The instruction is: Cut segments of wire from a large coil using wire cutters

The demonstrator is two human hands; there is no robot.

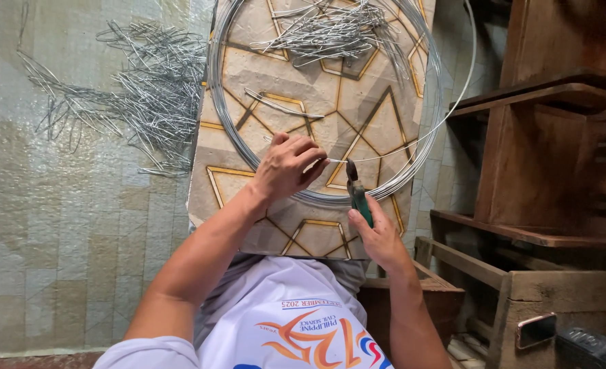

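Floor [64, 260]: pale tiled sheet, carrying a loose heap of cut wire pieces [135, 89] at upper left. Counter [357, 109]: a patterned board with gold lines, resting over the person's lap. Wire coil [235, 130]: a large ring of many turns lying flat on the counter, with a second bundle of bent pieces [330, 31] at its far side. Left hand [288, 166]: fingers curled and pressed together, pinching one wire strand [398, 147] against the coil's near edge. Right hand [379, 236]: closed around the green handles of pliers [355, 188], whose tip meets that strand just beside the left hand.
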